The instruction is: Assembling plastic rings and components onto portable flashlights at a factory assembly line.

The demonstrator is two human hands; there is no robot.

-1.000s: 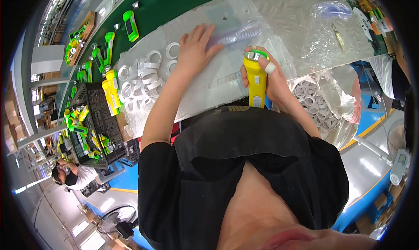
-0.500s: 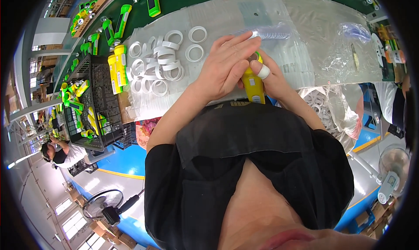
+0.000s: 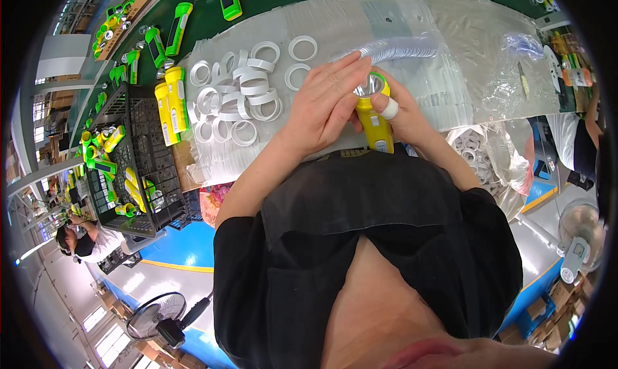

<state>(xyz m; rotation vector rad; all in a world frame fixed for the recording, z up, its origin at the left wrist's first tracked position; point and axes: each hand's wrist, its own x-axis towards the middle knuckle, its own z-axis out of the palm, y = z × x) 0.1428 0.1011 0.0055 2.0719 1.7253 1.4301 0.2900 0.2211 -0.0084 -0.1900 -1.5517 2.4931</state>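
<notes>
Plastic-covered worktop is standing beside a black crate. The left hand is stretching its fingers straight; the right hand is gripping a yellow flashlight at the near edge, where loosening could be causing a drop. White rings are likely crowding leftward reach.

Dressed in a plain black top, open at the front in a deep V. Short at the left sleeve and the right sleeve, loosely cut around both. Covered across the chest by a broad black apron bib, slightly greyer than the top, curved along the lower edge and marked near the upper one with a small pale yellowish print. Wrapped with a narrow white band around the thumb of the right grip.
</notes>
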